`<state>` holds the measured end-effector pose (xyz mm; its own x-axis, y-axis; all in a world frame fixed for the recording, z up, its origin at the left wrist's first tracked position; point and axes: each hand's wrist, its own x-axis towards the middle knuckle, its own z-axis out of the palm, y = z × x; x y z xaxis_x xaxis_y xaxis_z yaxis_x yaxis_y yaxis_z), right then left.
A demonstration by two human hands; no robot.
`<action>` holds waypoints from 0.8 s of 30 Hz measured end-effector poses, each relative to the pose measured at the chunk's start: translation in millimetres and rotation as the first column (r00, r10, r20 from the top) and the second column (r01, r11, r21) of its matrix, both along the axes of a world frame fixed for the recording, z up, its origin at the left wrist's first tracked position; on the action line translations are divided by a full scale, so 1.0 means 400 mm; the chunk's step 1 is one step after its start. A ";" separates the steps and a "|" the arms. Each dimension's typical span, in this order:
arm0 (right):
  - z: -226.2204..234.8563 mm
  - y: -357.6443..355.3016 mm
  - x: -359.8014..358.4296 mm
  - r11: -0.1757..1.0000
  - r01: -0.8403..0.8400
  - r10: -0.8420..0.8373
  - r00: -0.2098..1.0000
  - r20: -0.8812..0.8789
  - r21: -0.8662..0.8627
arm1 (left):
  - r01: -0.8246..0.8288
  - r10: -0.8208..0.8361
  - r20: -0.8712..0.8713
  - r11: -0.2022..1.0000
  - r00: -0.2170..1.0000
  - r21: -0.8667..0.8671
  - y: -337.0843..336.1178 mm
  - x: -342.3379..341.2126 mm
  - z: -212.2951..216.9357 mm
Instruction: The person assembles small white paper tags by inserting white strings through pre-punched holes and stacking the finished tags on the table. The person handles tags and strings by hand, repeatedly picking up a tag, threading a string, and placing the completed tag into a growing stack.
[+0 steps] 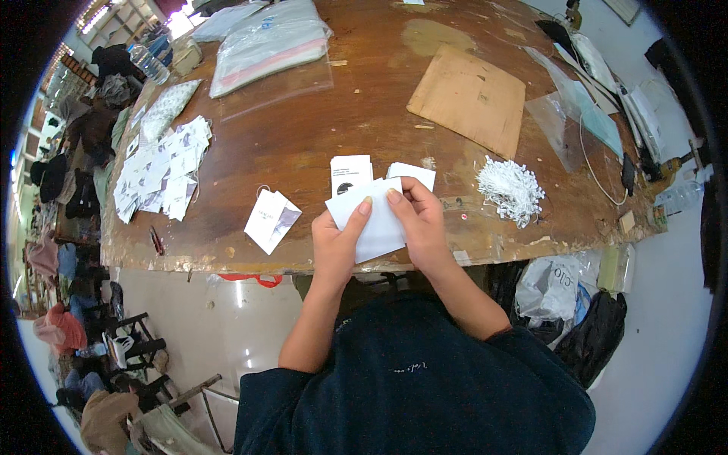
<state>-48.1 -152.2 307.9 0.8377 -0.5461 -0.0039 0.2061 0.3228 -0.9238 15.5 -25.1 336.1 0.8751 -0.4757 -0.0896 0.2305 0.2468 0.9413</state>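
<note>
Over the table's near edge, my left hand (335, 241) and my right hand (425, 227) grip white card tags (371, 224) between thumbs and fingers. Both thumbs press on the blank upper face; how many tags there are, I cannot tell. Just beyond them lie a stack of printed tags (350, 167) and a stack of blank-faced tags (413, 176). Two tags with a string loop (265, 216) rest on the wood to the left. A heap of white tag strings (509, 191) sits to the right of my hands.
A spread pile of strung tags (163, 174) covers the table's left side, with a small dark snipper (156, 240) nearby. Farther back are stacked clear plastic bags (269, 45) and a brown cardboard sheet (474, 98). A water bottle (149, 64) stands far left. Bags (550, 288) hang below the right edge.
</note>
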 end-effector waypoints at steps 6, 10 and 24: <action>0.033 -0.229 -0.084 0.502 0.187 -0.535 0.834 -0.134 -0.845 | -0.036 0.036 0.018 0.998 0.999 0.052 0.041 0.008 -0.030; 0.017 -0.383 -0.142 0.159 0.016 -0.774 0.622 -0.114 -0.987 | -0.050 0.051 -0.015 0.998 0.999 0.047 0.057 0.011 -0.052; -0.031 -0.473 -0.095 0.092 0.113 -0.649 0.760 0.026 -0.989 | 0.016 -0.015 -0.014 0.998 1.000 0.066 0.068 -0.014 -0.056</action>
<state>-86.3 -341.5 295.5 0.5726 -0.5970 0.5619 -0.3978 -0.8016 -0.4463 10.0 2.2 313.8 0.8660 -0.4820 -0.1331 0.2469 0.1806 0.9521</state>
